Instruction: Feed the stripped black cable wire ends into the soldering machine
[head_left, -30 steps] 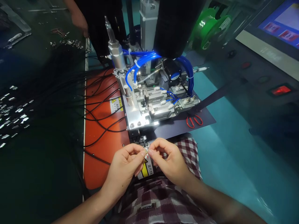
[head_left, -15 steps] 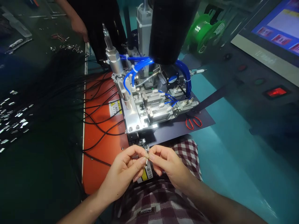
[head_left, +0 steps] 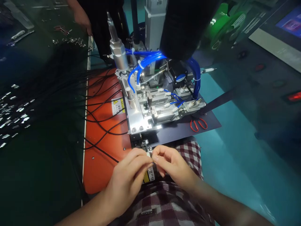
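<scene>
My left hand (head_left: 130, 171) and my right hand (head_left: 172, 163) meet at their fingertips in front of the machine's near edge. Both are closed in a pinch, and whatever lies between the fingers is too small and covered to name. Just beyond the fingertips is the end of a dark track (head_left: 142, 146) with small metal parts. Under the hands a white and yellow label (head_left: 150, 174) shows in part. Behind them stands the metal machine (head_left: 162, 114), with cylinders and blue air tubes (head_left: 150, 59).
Black cables (head_left: 103, 130) cross the orange plate (head_left: 96, 175) at left. Red-handled scissors (head_left: 198, 125) lie on the grey plate. Many shiny metal-ended pieces (head_left: 16, 116) lie on the dark table. Another person's hand (head_left: 82, 20) is at its far edge. A green spool (head_left: 222, 28) stands behind.
My left hand has turned so its back faces up more, its fingers now stretched towards the right hand's pinch. My right hand stays nearly in place. The camera view has shifted slightly.
</scene>
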{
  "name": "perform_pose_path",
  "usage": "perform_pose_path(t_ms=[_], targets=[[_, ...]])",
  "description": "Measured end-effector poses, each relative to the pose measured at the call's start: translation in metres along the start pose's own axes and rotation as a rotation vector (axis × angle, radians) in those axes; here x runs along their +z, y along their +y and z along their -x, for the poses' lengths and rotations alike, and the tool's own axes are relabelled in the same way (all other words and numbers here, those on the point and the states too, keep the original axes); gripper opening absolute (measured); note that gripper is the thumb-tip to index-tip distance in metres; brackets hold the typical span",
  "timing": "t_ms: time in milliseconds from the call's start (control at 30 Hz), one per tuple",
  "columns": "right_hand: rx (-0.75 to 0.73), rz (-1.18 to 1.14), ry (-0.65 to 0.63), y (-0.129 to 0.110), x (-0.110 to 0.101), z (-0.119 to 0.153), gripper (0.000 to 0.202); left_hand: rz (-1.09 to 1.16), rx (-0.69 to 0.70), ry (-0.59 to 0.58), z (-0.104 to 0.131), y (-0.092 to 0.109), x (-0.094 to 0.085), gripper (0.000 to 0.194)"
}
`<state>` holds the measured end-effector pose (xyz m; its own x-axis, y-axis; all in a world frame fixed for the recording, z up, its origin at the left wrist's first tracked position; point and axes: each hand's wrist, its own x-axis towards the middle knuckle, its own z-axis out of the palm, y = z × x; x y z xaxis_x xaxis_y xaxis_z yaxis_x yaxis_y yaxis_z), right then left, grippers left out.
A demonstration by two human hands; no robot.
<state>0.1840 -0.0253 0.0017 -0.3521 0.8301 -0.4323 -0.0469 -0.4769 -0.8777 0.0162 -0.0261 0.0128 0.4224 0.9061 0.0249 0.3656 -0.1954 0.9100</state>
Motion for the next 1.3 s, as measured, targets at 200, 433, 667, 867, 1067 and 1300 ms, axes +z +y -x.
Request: perform_pose_path(t_ms=[200, 433, 667, 867, 1067, 1300], targets=[[-0.028, 0.029, 0.109, 0.001, -0.013, -0.024, 0.019, -0.258, -0.057, 0.032, -0.018, -0.012, -0.013, 0.008], [-0.004, -0.015, 0.084, 0.006, -0.017, -0.039, 0.019, -0.450, 0.246, -0.009, -0.017, -0.033, -0.018, 0.021], [-0.008, 0.030, 0.093, 0.006, -0.018, -0.043, 0.016, -0.608, 0.309, -0.093, -0.016, -0.042, -0.019, 0.035], [0.014, 0.037, 0.103, 0.010, -0.017, -0.047, 0.019, -0.658, 0.299, -0.100, -0.017, -0.043, -0.020, 0.035], [0.003, 0.044, 0.099, 0.009, -0.017, -0.047, 0.023, -0.700, 0.319, -0.095, -0.016, -0.043, -0.019, 0.038], [-0.013, 0.060, 0.112, 0.011, -0.018, -0.048, 0.024, -0.756, 0.333, -0.084, -0.018, -0.042, -0.017, 0.035]])
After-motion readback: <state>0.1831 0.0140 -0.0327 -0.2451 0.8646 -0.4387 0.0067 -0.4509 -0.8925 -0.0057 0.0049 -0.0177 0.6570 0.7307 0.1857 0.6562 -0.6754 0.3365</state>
